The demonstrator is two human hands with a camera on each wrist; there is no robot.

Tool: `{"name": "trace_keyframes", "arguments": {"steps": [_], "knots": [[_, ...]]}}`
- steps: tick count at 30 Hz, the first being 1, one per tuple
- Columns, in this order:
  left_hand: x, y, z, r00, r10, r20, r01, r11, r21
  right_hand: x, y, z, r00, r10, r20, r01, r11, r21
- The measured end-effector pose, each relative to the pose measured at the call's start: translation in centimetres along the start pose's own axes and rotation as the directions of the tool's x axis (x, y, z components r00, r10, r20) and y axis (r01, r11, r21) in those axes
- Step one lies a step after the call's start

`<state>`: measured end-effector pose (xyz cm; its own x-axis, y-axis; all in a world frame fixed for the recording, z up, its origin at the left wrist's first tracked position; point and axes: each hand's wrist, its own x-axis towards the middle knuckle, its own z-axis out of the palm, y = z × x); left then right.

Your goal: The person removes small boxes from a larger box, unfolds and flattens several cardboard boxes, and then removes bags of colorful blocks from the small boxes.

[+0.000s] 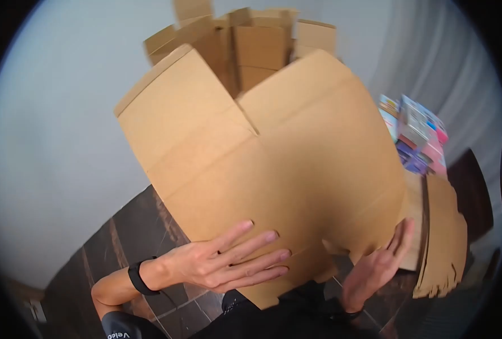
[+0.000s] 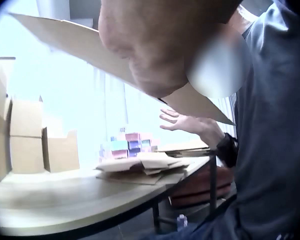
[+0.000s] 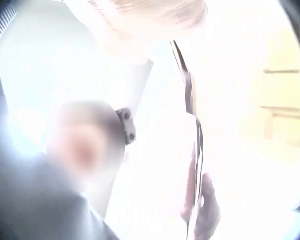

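Left hand (image 1: 217,267) grips the cardboard sheet (image 1: 296,152), right hand (image 1: 377,270) near it with fingers extended

A big, flat sheet of brown cardboard (image 1: 279,164) is up in the air, tilted. It has straight fold lines, and a gap opens in its far edge.

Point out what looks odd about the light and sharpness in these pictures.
Head view: curved black corners, a soft shadow on the cardboard sheet; left wrist view: curtain washed nearly white; right wrist view: heavy glare bleaching most of the frame.
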<state>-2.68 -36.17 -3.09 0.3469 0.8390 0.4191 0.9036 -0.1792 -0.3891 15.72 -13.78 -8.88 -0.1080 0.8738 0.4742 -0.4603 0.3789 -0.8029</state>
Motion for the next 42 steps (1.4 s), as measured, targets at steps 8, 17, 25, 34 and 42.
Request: {"name": "trace_keyframes", "arguments": {"steps": [8,17,25,34,42], "knots": [[11.2,-1.9,7.4,0.678,0.694,-0.242,-0.73,0.672,-0.121,-4.2,-1.3,-16.0,0.846,0.518,-0.126,-0.365,0.735,0.571],[22.3,-3.0,12.0,0.912,-0.055,-0.406,-0.149,0.878,-0.454,7.6,-14.5,-31.7,0.987,-0.159,-0.022,0.104,0.528,0.843],[16.4,-10.6,25.2,0.629,-0.553,0.546,0.768,0.335,-0.546,16.3,-7.8,-41.3,0.788,0.106,-0.607,-0.394,0.845,-0.363],[11.3,-4.9,20.5,0.311,-0.466,0.828,0.591,-0.588,-0.552,14.7,-6.8,-42.1,0.719,0.25,-0.649,-0.549,0.777,-0.309],[11.5,-0.8,18.0,0.274,-0.283,0.919,0.699,-0.597,-0.393,14.1,-4.5,-41.7,0.697,0.099,-0.711,-0.641,0.531,-0.554]]}}
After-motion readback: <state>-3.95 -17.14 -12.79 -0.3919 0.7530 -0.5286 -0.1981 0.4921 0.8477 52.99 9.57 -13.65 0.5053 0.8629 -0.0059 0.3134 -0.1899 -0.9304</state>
